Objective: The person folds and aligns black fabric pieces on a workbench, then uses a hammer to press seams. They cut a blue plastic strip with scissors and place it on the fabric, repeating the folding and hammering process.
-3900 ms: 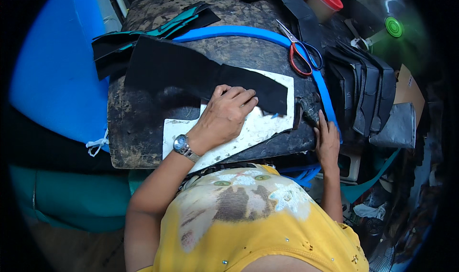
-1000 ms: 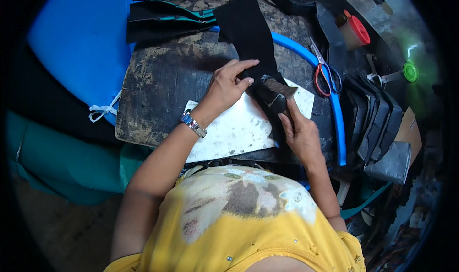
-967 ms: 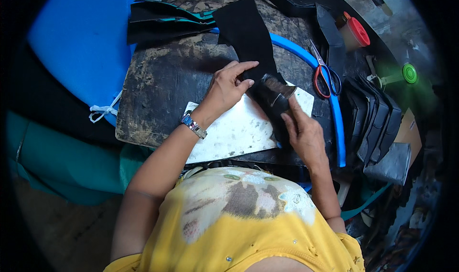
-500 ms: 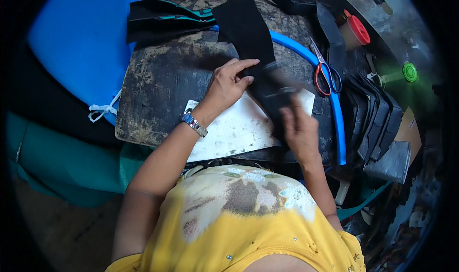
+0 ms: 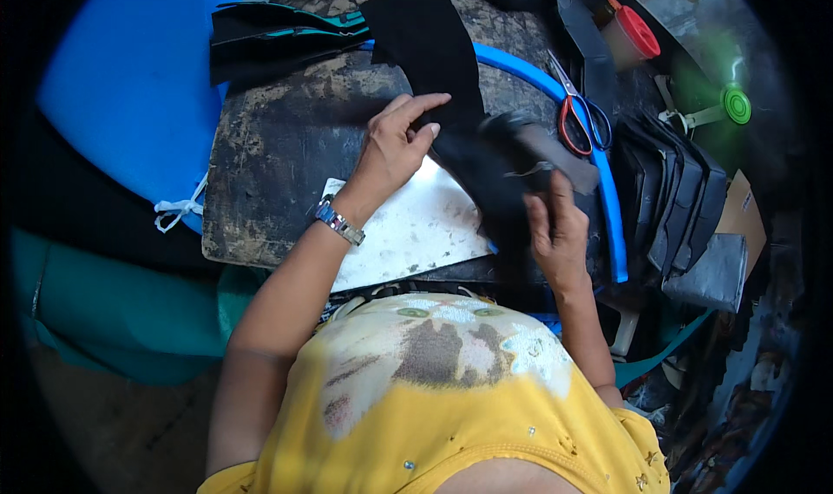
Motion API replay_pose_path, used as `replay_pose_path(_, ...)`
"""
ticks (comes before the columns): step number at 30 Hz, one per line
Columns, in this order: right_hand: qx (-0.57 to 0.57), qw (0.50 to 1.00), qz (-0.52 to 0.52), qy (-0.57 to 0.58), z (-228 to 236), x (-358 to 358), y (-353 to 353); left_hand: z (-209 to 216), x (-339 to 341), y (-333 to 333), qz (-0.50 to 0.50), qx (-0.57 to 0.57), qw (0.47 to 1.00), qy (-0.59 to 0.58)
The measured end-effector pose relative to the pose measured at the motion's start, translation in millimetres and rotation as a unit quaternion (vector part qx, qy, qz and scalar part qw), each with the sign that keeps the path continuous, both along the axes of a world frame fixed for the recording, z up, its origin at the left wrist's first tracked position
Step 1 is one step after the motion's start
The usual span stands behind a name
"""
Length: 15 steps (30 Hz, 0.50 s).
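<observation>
- Black cloth (image 5: 434, 52): long dark strip lying across the worn board (image 5: 286, 156), lower end over the white sheet (image 5: 416, 234). Judged light, limp and non-fragile; likely to shift unless pinned flat. Best held by an edge near the working end.
- Left hand (image 5: 395, 143): palm down, fingers stretched nearly flat, pressing the cloth against the board. Nothing gripped.
- Right hand (image 5: 555, 234): fingers curled round a dark block-like tool (image 5: 529, 151), blurred; its kind cannot be told. Tool sits on the cloth's lower part.
- Scissors (image 5: 580, 117): red-handled, closed, just right of the tool, across the blue hoop (image 5: 607, 208).
- Stacked dark pieces (image 5: 677, 199): upright, well right of the hands.
- Red-lidded jar (image 5: 629, 34): top right.
</observation>
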State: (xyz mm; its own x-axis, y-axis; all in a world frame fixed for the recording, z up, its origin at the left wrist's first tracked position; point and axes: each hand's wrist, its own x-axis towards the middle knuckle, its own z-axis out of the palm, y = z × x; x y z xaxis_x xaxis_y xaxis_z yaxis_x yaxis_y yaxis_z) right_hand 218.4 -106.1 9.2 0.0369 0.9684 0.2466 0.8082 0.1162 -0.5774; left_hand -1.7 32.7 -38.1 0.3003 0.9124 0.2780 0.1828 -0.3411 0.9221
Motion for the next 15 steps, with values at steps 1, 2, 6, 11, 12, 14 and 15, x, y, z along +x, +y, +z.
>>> replay_pose_path(1,-0.03,0.997,0.039,-0.055,-3,5,-2,1,-1,0,0.009,0.009,1.0,0.002)
replay_pose_path(2,-0.075,0.994,0.055,-0.059,-5,10,-7,2,-1,0,0.014,0.02,1.0,0.009)
replay_pose_path(6,-0.181,0.98,0.046,-0.067,17,40,-29,5,1,-2,0.021,0.062,0.997,0.029)
replay_pose_path(11,-0.063,0.993,0.01,-0.101,30,31,-46,1,3,-5,0.03,0.101,0.994,0.021)
replay_pose_path(12,-0.017,0.999,-0.004,-0.027,22,22,-46,0,2,-6,0.028,0.101,0.994,0.028)
replay_pose_path(14,-0.038,0.998,0.03,-0.029,9,18,-49,1,2,-7,0.032,0.111,0.992,0.044)
replay_pose_path(15,-0.139,0.99,-0.028,0.011,0,18,-50,1,1,-7,0.038,0.12,0.991,0.053)
